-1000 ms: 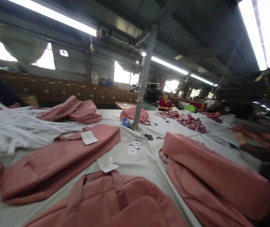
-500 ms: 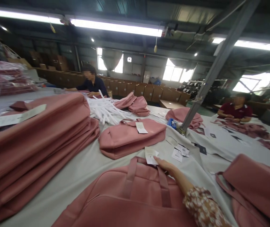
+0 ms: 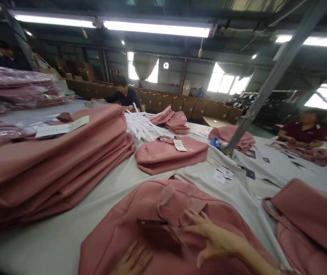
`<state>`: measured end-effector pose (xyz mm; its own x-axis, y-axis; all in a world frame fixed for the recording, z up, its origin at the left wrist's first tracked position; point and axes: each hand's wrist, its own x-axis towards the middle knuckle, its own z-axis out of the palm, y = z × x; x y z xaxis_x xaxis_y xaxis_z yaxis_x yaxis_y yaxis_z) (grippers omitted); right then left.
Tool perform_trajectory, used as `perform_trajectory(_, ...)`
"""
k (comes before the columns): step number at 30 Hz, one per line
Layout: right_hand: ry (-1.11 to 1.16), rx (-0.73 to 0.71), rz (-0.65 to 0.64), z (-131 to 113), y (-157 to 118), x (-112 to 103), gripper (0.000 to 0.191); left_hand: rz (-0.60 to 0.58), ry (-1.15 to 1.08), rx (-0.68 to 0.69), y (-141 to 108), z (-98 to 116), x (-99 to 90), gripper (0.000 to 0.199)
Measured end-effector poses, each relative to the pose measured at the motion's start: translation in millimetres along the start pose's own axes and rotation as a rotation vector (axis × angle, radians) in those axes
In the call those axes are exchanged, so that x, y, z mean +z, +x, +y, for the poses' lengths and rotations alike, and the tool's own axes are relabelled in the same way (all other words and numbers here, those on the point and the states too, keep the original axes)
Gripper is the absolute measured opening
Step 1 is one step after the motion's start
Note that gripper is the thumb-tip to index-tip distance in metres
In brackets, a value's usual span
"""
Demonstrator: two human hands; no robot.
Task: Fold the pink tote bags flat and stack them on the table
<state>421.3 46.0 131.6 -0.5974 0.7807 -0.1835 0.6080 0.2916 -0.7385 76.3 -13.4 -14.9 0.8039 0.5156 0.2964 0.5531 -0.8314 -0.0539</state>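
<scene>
A pink bag lies flat in front of me, its strap handle folded down over its face. My right hand is over the bag beside the handle, fingers spread and gripping nothing that I can see. Low in the view, my left hand rests flat on the bag's front, fingers stretched out. Between the two hands is a dark tag, blurred by motion, against the bag.
Stacked pink bags rise at the left, a paper tag on top. Another tagged bag lies ahead; folded pink bags are at the right. Loose cards lie near a slanted metal post. Two people work across the table.
My right hand has come off the pale tag and moved down onto the bag's face. My left hand has come into view. A dark tag now shows; the pale one is out of sight.
</scene>
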Motion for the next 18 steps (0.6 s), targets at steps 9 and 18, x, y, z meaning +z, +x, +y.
perform_trajectory(9, -0.269, 0.034, 0.394, 13, -26, 41, 0.059, 0.030, -0.131, 0.094, 10, 9, -45.9, 0.053)
perform_trajectory(18, -0.645, -0.285, 0.051, 55, -12, 145, 0.063, 0.236, -0.208, 0.262, -5, 8, -27.9, 0.027)
